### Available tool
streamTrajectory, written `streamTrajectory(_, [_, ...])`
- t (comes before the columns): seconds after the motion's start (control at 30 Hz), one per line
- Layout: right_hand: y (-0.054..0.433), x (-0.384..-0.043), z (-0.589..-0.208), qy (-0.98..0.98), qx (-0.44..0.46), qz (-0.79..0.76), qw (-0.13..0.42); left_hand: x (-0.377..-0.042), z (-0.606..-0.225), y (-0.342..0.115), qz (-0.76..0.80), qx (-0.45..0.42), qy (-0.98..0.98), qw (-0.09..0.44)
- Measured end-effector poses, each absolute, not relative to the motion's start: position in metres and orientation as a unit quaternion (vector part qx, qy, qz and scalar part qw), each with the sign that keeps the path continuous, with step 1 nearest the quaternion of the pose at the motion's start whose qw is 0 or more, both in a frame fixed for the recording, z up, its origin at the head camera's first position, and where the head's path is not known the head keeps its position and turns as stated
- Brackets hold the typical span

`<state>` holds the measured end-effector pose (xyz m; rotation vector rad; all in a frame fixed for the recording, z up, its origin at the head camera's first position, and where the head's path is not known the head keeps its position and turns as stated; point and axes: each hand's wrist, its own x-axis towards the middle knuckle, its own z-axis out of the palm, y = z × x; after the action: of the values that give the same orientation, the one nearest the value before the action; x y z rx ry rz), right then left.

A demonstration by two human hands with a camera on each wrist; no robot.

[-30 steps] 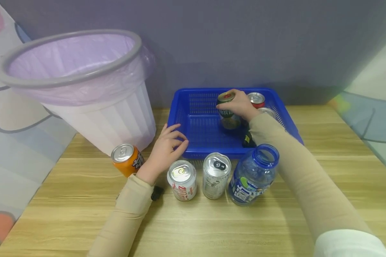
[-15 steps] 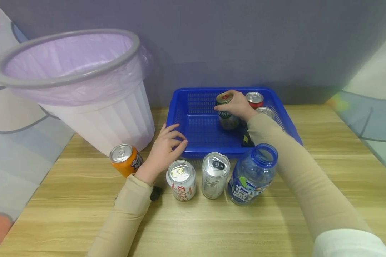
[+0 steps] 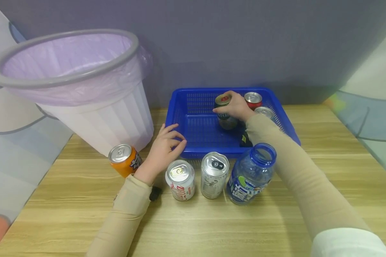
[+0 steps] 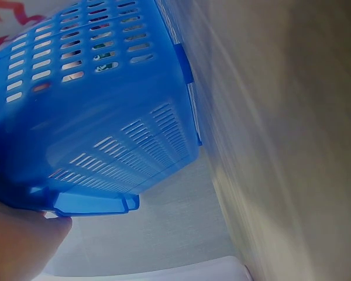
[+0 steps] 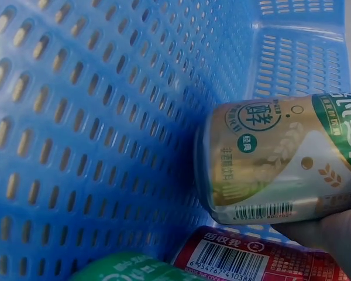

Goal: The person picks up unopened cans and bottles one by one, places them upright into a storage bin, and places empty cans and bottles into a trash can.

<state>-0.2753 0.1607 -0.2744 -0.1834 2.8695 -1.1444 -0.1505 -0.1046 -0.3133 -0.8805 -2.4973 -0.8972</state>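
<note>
My right hand grips a green and gold drink can around its upper part, inside the blue basket. In the right wrist view the can has its base close to the basket floor; I cannot tell if they touch. Beside it lie a red can and something green. My left hand rests at the basket's front left corner, fingers loosely spread over the rim. The left wrist view shows part of that hand against the blue rim.
Before the basket stand a white cola can, a silver-white can and a blue bottle without a cap. An orange can is left of my left wrist. A lined white bin rises behind it.
The head view shifts slightly, so everything slides a little leftward in it. Both hands keep their places, with the can still in the right one.
</note>
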Motion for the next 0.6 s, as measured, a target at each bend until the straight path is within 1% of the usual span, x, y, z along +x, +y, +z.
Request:
streamTrajectory(0.27, [0.1602,-0.278,-0.2762,0.933,-0.055,-0.355,0.019,-0.1506,-0.3139,-0.1051,-0.315,-0.31,-0.88,0.174])
streamTrajectory(0.6, [0.1603,-0.2808,-0.2734,0.948,-0.064,-0.312,-0.005,-0.1509,-0.3119,-0.1046,-0.315,-0.307,-0.881,0.172])
